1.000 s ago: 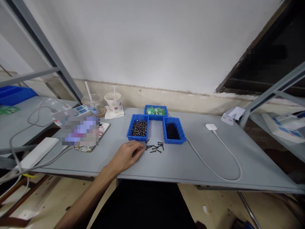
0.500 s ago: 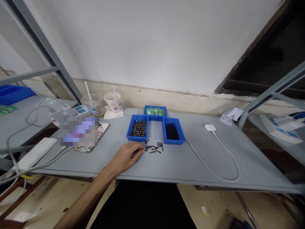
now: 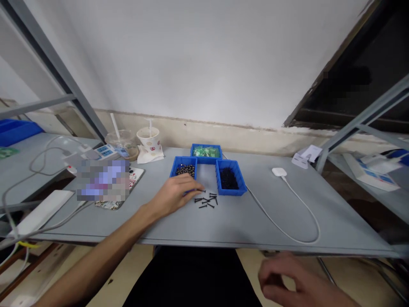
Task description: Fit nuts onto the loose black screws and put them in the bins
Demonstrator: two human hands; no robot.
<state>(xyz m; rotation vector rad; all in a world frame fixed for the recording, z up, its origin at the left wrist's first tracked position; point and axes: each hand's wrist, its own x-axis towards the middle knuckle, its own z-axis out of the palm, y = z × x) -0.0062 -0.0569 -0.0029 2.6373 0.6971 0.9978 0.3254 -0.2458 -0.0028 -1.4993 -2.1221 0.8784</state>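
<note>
My left hand (image 3: pixel 179 194) is over the table just in front of the left blue bin, its thumb and forefinger pinched on a small dark screw (image 3: pixel 204 191). Only a bit of that screw shows past the fingertips. Beside it, several black screws (image 3: pixel 206 201) lie loose on the grey table. The left bin (image 3: pixel 175 167) holds many brass-coloured small parts and is partly covered by the hand. Low at the right, off the table's front edge, my right hand (image 3: pixel 297 277) is blurred and loosely curled, with a gap between thumb and fingers; nothing shows in it.
A blue bin (image 3: pixel 245 187) of dark small parts is at the right, another (image 3: pixel 206 161) with green bagged pieces behind. Two drink cups (image 3: pixel 148 140) and a phone (image 3: pixel 136 181) are at the left. A white charger case (image 3: pixel 279 172) with a cable (image 3: pixel 308 207) lies right.
My left hand has moved a little up and right, now covering part of the left bin. My right hand has come into view at the lower right.
</note>
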